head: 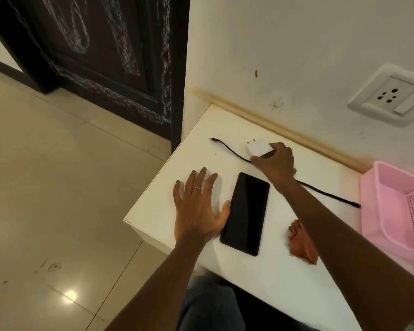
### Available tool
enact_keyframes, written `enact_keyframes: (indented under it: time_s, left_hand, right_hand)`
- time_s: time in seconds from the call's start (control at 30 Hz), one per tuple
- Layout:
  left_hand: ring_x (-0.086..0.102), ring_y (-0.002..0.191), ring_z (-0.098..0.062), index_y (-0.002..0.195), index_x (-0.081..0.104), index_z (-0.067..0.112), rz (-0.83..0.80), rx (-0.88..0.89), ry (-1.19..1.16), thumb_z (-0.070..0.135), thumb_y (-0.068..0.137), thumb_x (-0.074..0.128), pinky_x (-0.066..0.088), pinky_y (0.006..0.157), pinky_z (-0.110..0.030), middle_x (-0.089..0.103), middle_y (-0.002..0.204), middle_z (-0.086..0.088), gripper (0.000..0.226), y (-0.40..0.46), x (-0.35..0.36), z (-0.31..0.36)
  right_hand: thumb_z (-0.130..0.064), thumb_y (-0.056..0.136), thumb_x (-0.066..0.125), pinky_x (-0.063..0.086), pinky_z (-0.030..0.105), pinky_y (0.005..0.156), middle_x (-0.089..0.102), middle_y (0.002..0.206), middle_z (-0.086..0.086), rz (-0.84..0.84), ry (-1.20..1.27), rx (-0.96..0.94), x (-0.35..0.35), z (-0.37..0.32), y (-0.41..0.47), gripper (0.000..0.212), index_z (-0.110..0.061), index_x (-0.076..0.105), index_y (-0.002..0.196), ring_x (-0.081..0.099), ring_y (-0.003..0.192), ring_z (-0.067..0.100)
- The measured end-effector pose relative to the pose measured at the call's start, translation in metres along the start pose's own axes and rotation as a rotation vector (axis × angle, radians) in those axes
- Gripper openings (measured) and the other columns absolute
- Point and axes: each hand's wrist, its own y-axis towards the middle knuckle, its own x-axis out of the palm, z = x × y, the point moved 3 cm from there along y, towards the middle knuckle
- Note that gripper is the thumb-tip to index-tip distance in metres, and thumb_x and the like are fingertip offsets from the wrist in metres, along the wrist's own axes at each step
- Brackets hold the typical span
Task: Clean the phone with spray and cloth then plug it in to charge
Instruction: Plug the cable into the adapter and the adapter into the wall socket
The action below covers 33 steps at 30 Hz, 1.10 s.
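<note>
The phone (245, 213) is a slim black slab with a dark, blank screen, lying face up near the table's (261, 278) front edge. The left hand (198, 209) lies flat and spread beside it, thumb touching its side. The right hand (275, 163) grasps the white charger plug (257, 147) toward the back edge, over a black cable (325, 193). A rust-coloured cloth (299, 244) sits crumpled near the phone; a pink basket (378, 211) stands at the right edge.
</note>
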Motion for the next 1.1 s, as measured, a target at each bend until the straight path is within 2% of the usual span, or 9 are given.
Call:
enact_keyframes:
  time_s: [0.17, 0.33, 0.4, 0.5, 0.73, 0.87, 0.9, 1.0, 1.1]
  left_hand:
    - [0.031, 0.141, -0.028, 0.142, 0.03, 0.035, 0.028, -0.015, -0.025, 0.069, 0.081, 0.033, 0.002, 0.113, -0.054, 0.032, 0.154, 0.0, 0.07, 0.0, -0.001, 0.001]
    - [0.009, 0.147, -0.021, 0.148, 0.003, 0.042, -0.006, -0.046, -0.059, 0.08, 0.077, 0.021, -0.012, 0.115, -0.049, 0.011, 0.16, 0.007, 0.083, 0.001, -0.002, 0.002]
    - [0.011, 0.147, -0.021, 0.149, 0.003, 0.039, -0.011, -0.048, -0.056, 0.079, 0.078, 0.027, -0.008, 0.116, -0.05, 0.013, 0.16, 0.006, 0.085, 0.0, -0.002, 0.002]
    - [0.017, 0.146, -0.023, 0.147, 0.009, 0.04, -0.008, -0.039, -0.073, 0.07, 0.079, 0.042, -0.001, 0.116, -0.051, 0.02, 0.158, 0.004, 0.082, 0.0, -0.004, 0.003]
    - [0.003, 0.148, -0.02, 0.134, -0.003, 0.05, -0.121, -0.07, -0.055, 0.072, 0.076, 0.027, -0.008, 0.116, -0.044, 0.009, 0.16, 0.006, 0.069, 0.001, -0.004, 0.003]
    - [0.015, 0.146, -0.025, 0.145, 0.023, 0.039, -0.063, -0.058, -0.085, 0.071, 0.08, 0.029, -0.004, 0.115, -0.041, 0.023, 0.158, 0.001, 0.073, -0.001, -0.004, 0.002]
    - [0.021, 0.144, -0.027, 0.145, 0.03, 0.036, -0.034, -0.066, -0.115, 0.074, 0.08, 0.029, -0.002, 0.114, -0.041, 0.029, 0.155, -0.001, 0.074, -0.002, -0.004, 0.002]
    - [0.03, 0.14, -0.028, 0.141, 0.038, 0.038, 0.014, -0.066, -0.081, 0.076, 0.082, 0.026, 0.005, 0.114, -0.045, 0.037, 0.152, 0.0, 0.072, -0.001, -0.003, 0.001]
    - [0.029, 0.14, -0.026, 0.141, 0.038, 0.039, 0.004, -0.084, -0.077, 0.071, 0.082, 0.032, 0.005, 0.115, -0.045, 0.035, 0.152, 0.001, 0.067, 0.0, -0.001, -0.001]
  right_hand:
    - [-0.036, 0.065, 0.073, 0.043, 0.048, 0.095, 0.047, 0.112, -0.003, -0.016, 0.285, -0.165, -0.009, -0.025, -0.047, 0.061, -0.025, 0.051, 0.121, 0.052, 0.105, 0.019]
    - [-0.037, 0.068, 0.076, 0.045, 0.046, 0.092, 0.045, 0.096, -0.025, -0.099, 0.258, -0.312, -0.014, -0.041, -0.109, 0.055, -0.03, 0.052, 0.117, 0.051, 0.105, 0.016]
    - [-0.036, 0.068, 0.077, 0.043, 0.037, 0.09, 0.047, 0.098, -0.028, -0.123, 0.221, -0.342, -0.009, -0.039, -0.127, 0.055, -0.029, 0.053, 0.118, 0.049, 0.107, 0.014]
    - [-0.035, 0.07, 0.077, 0.044, 0.032, 0.086, 0.058, 0.115, -0.01, -0.119, 0.215, -0.345, -0.003, -0.032, -0.143, 0.057, -0.025, 0.053, 0.12, 0.046, 0.11, 0.013]
    - [-0.036, 0.069, 0.078, 0.036, 0.021, 0.076, 0.058, 0.118, -0.005, -0.137, 0.151, -0.407, 0.001, -0.024, -0.15, 0.058, -0.023, 0.054, 0.12, 0.042, 0.106, 0.009]
    - [-0.041, 0.075, 0.072, 0.032, 0.008, 0.072, 0.053, 0.103, -0.021, -0.206, 0.215, -0.353, -0.007, -0.028, -0.145, 0.044, -0.028, 0.056, 0.114, 0.042, 0.106, 0.008]
    - [-0.041, 0.079, 0.068, 0.036, 0.012, 0.076, 0.049, 0.097, -0.026, -0.235, 0.26, -0.317, -0.009, -0.03, -0.14, 0.036, -0.031, 0.056, 0.111, 0.043, 0.107, 0.009]
    - [-0.036, 0.086, 0.06, 0.044, 0.04, 0.092, 0.054, 0.097, -0.019, -0.22, 0.304, -0.292, -0.012, -0.037, -0.114, 0.02, -0.033, 0.057, 0.106, 0.047, 0.107, 0.015]
    - [-0.028, 0.087, 0.056, 0.041, 0.045, 0.098, 0.055, 0.119, -0.002, -0.235, 0.19, -0.282, -0.002, -0.044, -0.076, 0.029, -0.025, 0.058, 0.116, 0.047, 0.115, 0.023]
